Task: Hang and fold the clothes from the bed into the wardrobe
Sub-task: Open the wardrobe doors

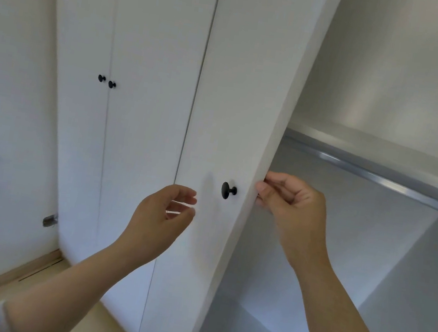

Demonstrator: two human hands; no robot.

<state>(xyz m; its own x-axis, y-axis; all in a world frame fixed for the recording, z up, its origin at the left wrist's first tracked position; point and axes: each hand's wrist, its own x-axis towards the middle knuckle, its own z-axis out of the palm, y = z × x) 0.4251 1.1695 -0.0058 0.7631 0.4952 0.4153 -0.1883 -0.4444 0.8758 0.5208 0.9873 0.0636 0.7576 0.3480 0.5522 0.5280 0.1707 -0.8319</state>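
right hand [293, 205] gripping door [239, 97] edge, wardrobe [370, 245] cropped

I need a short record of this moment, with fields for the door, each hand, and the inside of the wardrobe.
door: wardrobe door partly open, black knob on its face
right hand: fingers curled round the door's free edge
left hand: beside the door face, left of the knob, holds nothing; contact unclear
inside: metal rail under a shelf; no clothes in view
neighbours: closed doors to the left
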